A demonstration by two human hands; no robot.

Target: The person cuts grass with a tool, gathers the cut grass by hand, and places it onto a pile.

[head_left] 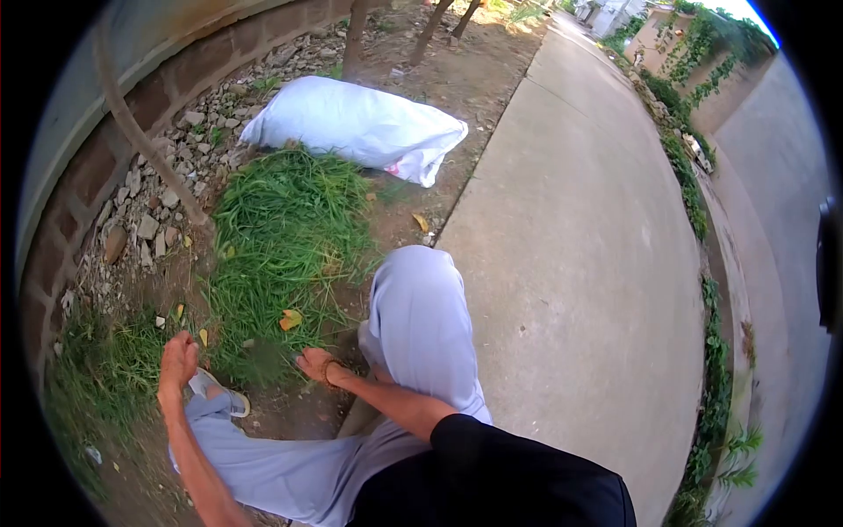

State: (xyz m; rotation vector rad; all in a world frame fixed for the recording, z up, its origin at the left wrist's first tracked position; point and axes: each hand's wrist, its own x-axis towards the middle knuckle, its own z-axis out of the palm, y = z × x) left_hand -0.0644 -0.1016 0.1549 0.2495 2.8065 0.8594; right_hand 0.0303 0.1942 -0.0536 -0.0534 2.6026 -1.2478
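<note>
A heap of cut green grass (285,233) lies on the dirt in front of me, with a yellow leaf (291,320) on its near part. My left hand (179,358) is closed above my shoe, left of the heap; what it holds, if anything, is hidden. My right hand (314,362) is closed at the heap's near right edge, beside my raised knee, and its contents are too small to name. Behind the heap a full white sack (351,123) lies on its side.
Rubble (147,227) and a thin leaning trunk (145,145) stand along the brick wall (66,215) at left. A concrete path (580,263) runs along my right. Tree trunks (356,39) rise behind the sack.
</note>
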